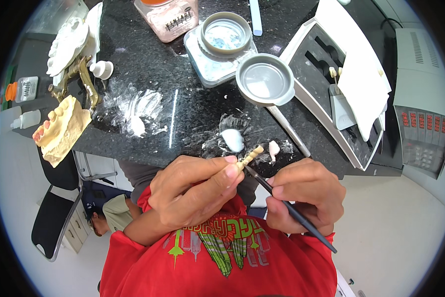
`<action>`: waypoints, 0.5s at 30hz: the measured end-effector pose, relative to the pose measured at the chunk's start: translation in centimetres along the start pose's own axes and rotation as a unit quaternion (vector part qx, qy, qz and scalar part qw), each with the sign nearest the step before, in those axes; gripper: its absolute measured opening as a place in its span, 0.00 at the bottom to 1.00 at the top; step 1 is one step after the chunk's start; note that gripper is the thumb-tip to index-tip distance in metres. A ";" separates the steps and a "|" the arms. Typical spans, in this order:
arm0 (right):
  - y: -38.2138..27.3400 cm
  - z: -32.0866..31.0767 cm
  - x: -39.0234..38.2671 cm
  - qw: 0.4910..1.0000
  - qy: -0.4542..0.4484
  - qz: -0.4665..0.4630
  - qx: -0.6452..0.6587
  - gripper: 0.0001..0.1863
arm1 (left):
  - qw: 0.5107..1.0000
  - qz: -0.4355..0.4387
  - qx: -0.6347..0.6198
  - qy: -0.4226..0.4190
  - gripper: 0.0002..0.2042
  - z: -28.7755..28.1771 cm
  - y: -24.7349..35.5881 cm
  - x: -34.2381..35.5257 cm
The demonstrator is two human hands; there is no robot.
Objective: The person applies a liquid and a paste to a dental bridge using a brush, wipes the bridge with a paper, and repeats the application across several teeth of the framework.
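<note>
Red shirt cloth (pixel 217 267) is filling the bottom of the view, and just above it the left hand (pixel 195 190) is pinching a small cream-coloured tooth piece on its pin (pixel 249 157) between thumb and fingertips, holding it out over the bench edge. Right hand (pixel 306 195) is gripping a thin dark-handled brush (pixel 289 208) like a pen, its fine tip touching the underside of the piece. To do this well, I'd judge, the two hands should be bracing against each other, the brush touching lightly and the piece turning slowly so the coat goes on even. Moving outward, a wet white blob (pixel 232 139) and a smaller white dab (pixel 273 148) are sitting on the speckled black bench (pixel 183 74), glossy stone smeared with chalky powder (pixel 133 111). Further back, a round grey dish (pixel 264 79) is resting empty and smooth, beside a lidded grey tray with a bluish well (pixel 225 37). Off to the left, a yellowish plaster jaw cast (pixel 61 128) is hanging over the bench edge near a brass-coloured hinged frame (pixel 81 79).
</note>
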State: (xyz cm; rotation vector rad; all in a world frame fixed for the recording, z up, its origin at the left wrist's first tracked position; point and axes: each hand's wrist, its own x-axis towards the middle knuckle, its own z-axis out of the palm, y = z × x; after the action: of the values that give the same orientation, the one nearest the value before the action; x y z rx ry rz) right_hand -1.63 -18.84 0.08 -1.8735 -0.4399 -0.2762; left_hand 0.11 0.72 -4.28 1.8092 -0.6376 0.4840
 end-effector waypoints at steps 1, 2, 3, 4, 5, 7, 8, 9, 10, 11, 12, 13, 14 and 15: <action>0.0 0.0 0.0 1.000 0.000 -0.002 -0.002 0.14 | 1.000 0.001 0.000 -0.002 0.19 0.0 0.0 0.0; 0.0 0.0 0.0 1.000 -0.001 -0.004 -0.003 0.15 | 1.000 0.003 0.000 -0.003 0.20 0.0 0.0 0.0; 0.1 0.0 0.0 1.000 -0.001 -0.006 -0.005 0.15 | 1.000 0.004 0.000 -0.005 0.20 0.1 0.0 0.1; -0.1 0.0 0.1 1.000 0.007 -0.002 -0.002 0.14 | 1.000 0.004 0.000 -0.004 0.20 0.0 0.0 0.1; -0.3 -0.1 0.2 1.000 0.015 0.002 0.001 0.14 | 1.000 0.004 0.000 -0.002 0.20 0.0 0.0 0.1; -0.7 -0.5 -0.2 0.999 0.045 0.030 0.000 0.14 | 1.000 0.001 -0.002 0.000 0.20 -0.1 0.0 0.0; -1.0 -0.9 -0.8 0.996 0.067 0.055 -0.005 0.14 | 1.000 -0.002 -0.003 0.001 0.20 -0.1 0.1 0.0; -1.1 -1.2 -1.1 0.993 0.088 0.079 -0.010 0.13 | 1.000 -0.004 -0.004 0.003 0.20 -0.1 0.1 0.0; -1.0 -1.7 -1.3 0.993 0.079 0.085 -0.030 0.13 | 1.000 -0.004 -0.003 0.007 0.20 0.1 0.1 0.1; -0.9 -2.1 -1.6 0.992 0.070 0.090 -0.050 0.13 | 1.000 -0.003 -0.001 0.011 0.20 0.2 0.1 0.2; -0.8 -2.4 -1.7 0.991 0.060 0.095 -0.070 0.13 | 1.000 -0.002 0.000 0.015 0.20 0.3 0.1 0.2; -0.7 -2.5 -1.6 0.991 0.044 0.094 -0.085 0.13 | 1.000 -0.006 0.002 0.012 0.20 0.2 0.1 0.2; -0.6 -2.5 -1.4 0.991 0.034 0.089 -0.089 0.12 | 1.000 -0.010 0.003 0.008 0.20 0.2 0.1 0.2; -0.5 -2.5 -1.2 0.992 0.024 0.085 -0.094 0.12 | 1.000 -0.014 0.005 0.004 0.20 0.1 0.2 0.1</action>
State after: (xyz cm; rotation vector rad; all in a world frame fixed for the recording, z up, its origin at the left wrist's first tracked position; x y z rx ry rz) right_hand -2.93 -21.27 0.91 -2.0704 -0.2246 -0.2552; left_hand 0.11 0.54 -4.12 1.8220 -0.6039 0.4762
